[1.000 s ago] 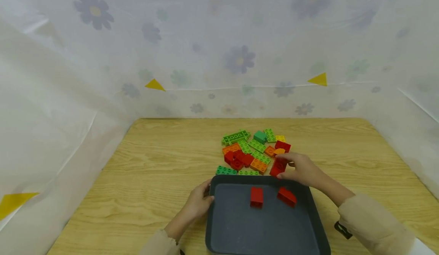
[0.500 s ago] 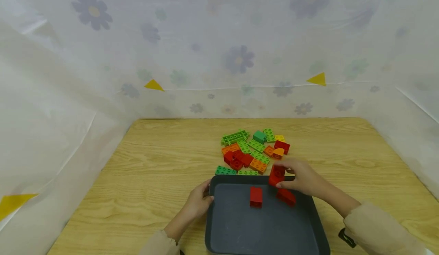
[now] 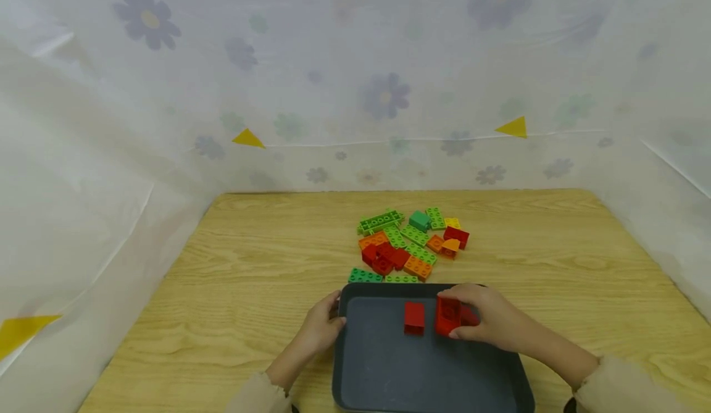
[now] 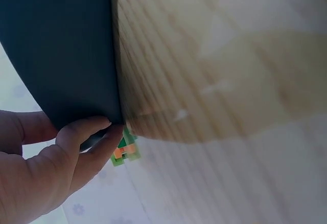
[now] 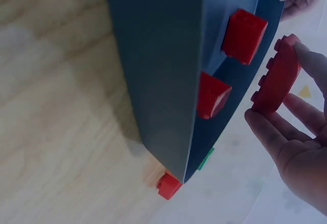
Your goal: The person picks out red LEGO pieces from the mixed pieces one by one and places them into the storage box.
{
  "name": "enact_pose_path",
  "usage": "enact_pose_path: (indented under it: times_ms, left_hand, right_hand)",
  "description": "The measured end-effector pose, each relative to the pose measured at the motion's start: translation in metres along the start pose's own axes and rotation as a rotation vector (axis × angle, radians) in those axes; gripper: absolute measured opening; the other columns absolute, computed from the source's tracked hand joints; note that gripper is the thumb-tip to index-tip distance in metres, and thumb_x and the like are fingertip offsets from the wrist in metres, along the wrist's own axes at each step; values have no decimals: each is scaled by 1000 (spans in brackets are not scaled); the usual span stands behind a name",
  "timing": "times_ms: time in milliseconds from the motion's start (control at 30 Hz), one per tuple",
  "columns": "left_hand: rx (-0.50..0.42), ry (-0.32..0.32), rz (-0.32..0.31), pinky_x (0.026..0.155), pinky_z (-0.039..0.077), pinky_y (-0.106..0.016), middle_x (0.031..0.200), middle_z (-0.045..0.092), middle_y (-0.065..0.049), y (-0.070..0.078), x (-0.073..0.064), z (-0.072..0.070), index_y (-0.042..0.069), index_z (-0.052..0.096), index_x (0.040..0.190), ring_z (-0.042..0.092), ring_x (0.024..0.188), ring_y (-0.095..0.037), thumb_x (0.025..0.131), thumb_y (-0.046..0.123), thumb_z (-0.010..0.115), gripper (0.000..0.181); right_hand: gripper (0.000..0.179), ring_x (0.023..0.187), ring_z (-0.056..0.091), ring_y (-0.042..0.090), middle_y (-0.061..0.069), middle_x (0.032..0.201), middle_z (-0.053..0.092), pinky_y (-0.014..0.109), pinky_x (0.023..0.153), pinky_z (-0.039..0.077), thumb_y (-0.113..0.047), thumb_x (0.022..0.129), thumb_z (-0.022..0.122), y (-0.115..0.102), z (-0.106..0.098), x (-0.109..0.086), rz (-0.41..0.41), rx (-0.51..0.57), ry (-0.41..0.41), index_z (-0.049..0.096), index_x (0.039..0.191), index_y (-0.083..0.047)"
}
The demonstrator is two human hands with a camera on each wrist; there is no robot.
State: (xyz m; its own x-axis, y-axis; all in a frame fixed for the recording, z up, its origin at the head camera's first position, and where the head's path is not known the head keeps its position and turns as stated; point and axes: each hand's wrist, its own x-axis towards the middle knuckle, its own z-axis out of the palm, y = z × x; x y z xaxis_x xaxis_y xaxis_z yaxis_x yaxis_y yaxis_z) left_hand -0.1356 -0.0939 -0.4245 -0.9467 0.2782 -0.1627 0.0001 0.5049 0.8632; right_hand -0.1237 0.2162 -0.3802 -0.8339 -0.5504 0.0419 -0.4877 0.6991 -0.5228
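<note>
My left hand (image 3: pixel 321 325) grips the left rim of a dark grey tray (image 3: pixel 400 376) near its far corner; in the left wrist view the thumb and fingers pinch the tray's wall. Over the right part of the tray, my right hand (image 3: pixel 491 319) holds a red toy brick (image 3: pixel 447 317) between thumb and fingertips. Its row of studs (image 5: pixel 261 80) shows in the right wrist view. Inside the tray lie two other red bricks: a boxy one (image 3: pixel 413 318) left of the held brick, and a slanted one (image 5: pixel 212 96), partly hidden by the right hand in the head view.
Beyond the tray's far rim is a loose pile of bricks: light green plates (image 3: pixel 415 235), orange bricks (image 3: pixel 418 267), red bricks (image 3: pixel 383 258), a green brick (image 3: pixel 419 220) and a yellow one (image 3: pixel 452 223). A flower-patterned sheet (image 3: pixel 383 154) hangs around the wooden table (image 3: pixel 250 258).
My right hand has brought the red brick from the pile's near right edge, over the far rim, to above the tray. My left hand has stayed on the rim.
</note>
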Motion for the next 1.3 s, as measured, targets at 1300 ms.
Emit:
enact_pose_path:
  times_ms: [1300]
  left_hand:
    - [20, 7, 15, 96, 47, -49, 131, 46, -33, 1, 0, -1, -13, 35, 136, 46, 121, -46, 88, -8, 50, 50]
  right_hand:
    - [57, 105, 58, 19, 3, 116, 62, 26, 82, 54, -42, 76, 72, 5, 48, -26, 18, 120, -119, 60, 120, -9]
